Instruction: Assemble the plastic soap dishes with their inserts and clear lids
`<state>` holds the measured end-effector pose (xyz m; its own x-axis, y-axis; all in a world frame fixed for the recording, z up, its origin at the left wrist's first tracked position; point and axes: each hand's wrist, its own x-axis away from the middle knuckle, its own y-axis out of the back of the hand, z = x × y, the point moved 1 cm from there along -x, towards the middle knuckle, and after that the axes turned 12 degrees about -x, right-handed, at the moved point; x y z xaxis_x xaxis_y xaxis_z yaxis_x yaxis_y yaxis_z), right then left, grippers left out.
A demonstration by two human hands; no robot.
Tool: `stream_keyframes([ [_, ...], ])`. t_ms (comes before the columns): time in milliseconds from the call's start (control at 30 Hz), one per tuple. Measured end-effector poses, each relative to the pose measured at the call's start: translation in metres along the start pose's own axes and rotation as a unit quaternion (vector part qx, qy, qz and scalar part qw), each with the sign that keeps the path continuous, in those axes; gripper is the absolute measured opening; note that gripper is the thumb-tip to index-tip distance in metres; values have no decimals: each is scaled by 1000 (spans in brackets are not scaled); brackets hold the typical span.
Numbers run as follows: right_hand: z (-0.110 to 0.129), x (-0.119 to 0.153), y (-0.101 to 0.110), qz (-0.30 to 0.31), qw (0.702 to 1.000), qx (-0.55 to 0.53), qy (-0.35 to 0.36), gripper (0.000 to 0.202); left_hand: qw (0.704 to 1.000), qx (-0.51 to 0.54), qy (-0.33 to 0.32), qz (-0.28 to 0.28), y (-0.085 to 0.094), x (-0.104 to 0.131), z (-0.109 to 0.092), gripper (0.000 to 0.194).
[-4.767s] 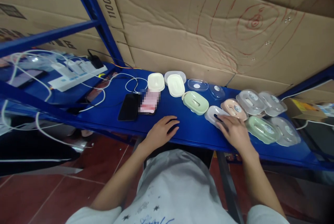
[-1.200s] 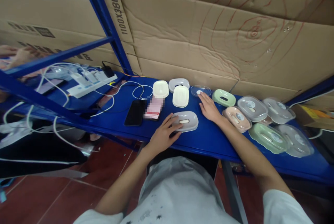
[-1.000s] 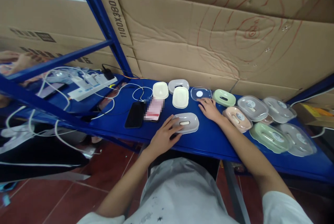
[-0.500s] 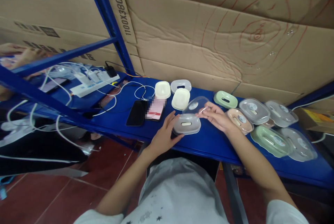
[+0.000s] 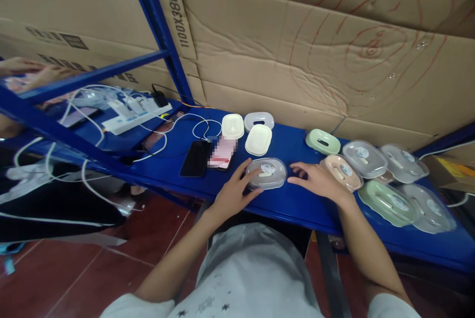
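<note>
A grey, rounded plastic case (image 5: pixel 272 182) with a slot in its top lies on the blue tabletop in front of me. Over it sits a clear lid (image 5: pixel 279 167) bearing a round label. My left hand (image 5: pixel 235 189) steadies the case's left end, thumb at the near edge and fingers at the far edge. Just off the right end is my right hand (image 5: pixel 315 179), its fingers apart and holding nothing. Beyond the case lie cream plastic pieces (image 5: pixel 259 140) and an uncovered grey piece (image 5: pixel 259 121) with a slot.
To the right stand several lidded cases, among them a peach one (image 5: pixel 340 172) and a green one (image 5: pixel 386 202). An uncovered green piece (image 5: pixel 323 141) lies behind them. Two phones (image 5: pixel 194 159), cables and a power strip (image 5: pixel 137 116) are at left, past a blue frame post (image 5: pixel 158 26).
The clear lid, held up by my right hand before, now rests on the grey case. My right hand has let go and opened slightly to the right. My left hand stays in place.
</note>
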<state>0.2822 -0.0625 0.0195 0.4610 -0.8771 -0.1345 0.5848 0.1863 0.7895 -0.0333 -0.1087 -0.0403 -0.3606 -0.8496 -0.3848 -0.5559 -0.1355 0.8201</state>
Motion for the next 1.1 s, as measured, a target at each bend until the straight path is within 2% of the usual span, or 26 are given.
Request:
stream_keyframes([
  [67, 2, 2, -8, -54, 998, 21, 30, 71, 1000, 8, 3, -7, 0, 0, 1, 53],
  [133, 5, -1, -15, -49, 996, 29, 69, 79, 1000, 10, 1, -11, 0, -1, 2, 52],
  [233, 8, -6, -24, 22, 993, 11, 115, 70, 1000, 15, -1, -5, -1, -1, 4, 52],
  [300, 8, -8, -29, 46, 991, -4, 127, 72, 1000, 21, -3, -1, 0, -2, 4, 52],
  [400, 4, -8, -36, 39, 991, -18, 128, 81, 1000, 24, -6, -2, 0, -3, 4, 52],
  [633, 3, -1, -46, -6, 992, 30, 126, 79, 999, 38, 5, 22, 0, -4, 5, 50],
  [767, 4, 10, -38, -1, 991, 81, 103, 75, 997, 31, 16, 62, 0, -5, 3, 58],
  [867, -8, 12, -25, -35, 990, 132, 39, 71, 996, 7, 39, 75, -1, -4, 0, 73],
  [1000, -32, -5, -10, -111, 977, 166, -77, 79, 997, -28, 37, 68, -3, -4, -1, 68],
  [1100, -43, -26, -2, -157, 968, 159, -116, 78, 997, -51, 22, 57, -6, -3, 0, 61],
])
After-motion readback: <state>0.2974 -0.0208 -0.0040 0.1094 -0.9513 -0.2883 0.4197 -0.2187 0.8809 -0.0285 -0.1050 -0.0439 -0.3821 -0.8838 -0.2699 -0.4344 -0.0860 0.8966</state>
